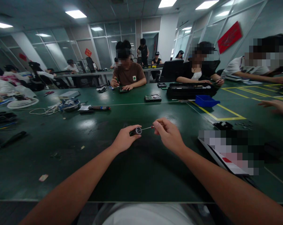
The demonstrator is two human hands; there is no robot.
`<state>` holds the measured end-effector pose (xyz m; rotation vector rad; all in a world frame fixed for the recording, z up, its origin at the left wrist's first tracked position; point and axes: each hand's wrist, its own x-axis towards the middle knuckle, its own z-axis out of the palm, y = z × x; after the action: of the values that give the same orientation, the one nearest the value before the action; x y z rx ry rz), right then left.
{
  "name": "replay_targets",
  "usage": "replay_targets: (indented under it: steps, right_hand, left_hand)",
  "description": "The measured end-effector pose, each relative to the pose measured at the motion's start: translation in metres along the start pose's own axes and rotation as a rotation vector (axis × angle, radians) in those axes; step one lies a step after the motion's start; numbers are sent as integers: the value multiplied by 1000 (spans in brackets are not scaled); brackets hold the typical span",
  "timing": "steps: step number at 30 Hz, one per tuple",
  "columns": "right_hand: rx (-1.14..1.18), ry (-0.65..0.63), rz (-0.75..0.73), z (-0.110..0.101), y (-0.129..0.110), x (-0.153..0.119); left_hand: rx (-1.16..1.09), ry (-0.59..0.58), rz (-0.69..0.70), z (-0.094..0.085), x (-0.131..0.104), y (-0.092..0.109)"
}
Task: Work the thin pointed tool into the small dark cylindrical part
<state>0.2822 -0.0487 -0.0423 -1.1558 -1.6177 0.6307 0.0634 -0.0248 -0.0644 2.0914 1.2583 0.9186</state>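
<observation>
Reading the clock from the middle of the view, the dark green bench [85,175] fills the lower half, from 9 round through 6 to 3 o'clock. A long black casing [188,93] lies on it towards 2 o'clock, with a blue tray [206,101] just in front of its end, near 3. The right hand [169,135] is at 4 o'clock and the left hand [125,138] at 7, both above the bench. At 6 o'clock the left hand's fingers grip a short dark cylinder [138,131] between thumb and forefinger; its round end faces the viewer, a bright silvery ring around a dark inside with paler details. The right hand's fingers pinch a slim tool [147,127], red where it leaves them, its thin metal shaft pointing towards 9 o'clock; whether the tip touches the cylinder cannot be told.
</observation>
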Motion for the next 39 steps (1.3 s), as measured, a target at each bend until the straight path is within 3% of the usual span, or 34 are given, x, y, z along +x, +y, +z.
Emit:
replay_targets:
  steps: [13, 20, 24, 28, 33, 39]
  right_hand:
    - [-41, -38, 23, 1, 4, -2]
    - [221, 49, 62, 8, 7, 2]
    - [453, 112, 224, 10, 14, 9]
    - [664, 75, 481, 8, 23, 15]
    - [645, 183, 358, 9, 22, 15]
    - [513, 151, 231, 12, 18, 10]
  left_hand:
    - [17, -9, -10, 1, 0, 2]
    - [34, 12, -17, -1, 1, 2]
    - [78, -27, 35, -1, 0, 4]
    - [89, -18, 62, -1, 0, 3]
    - [90, -8, 52, -2, 0, 0]
    - [109, -8, 45, -2, 0, 3]
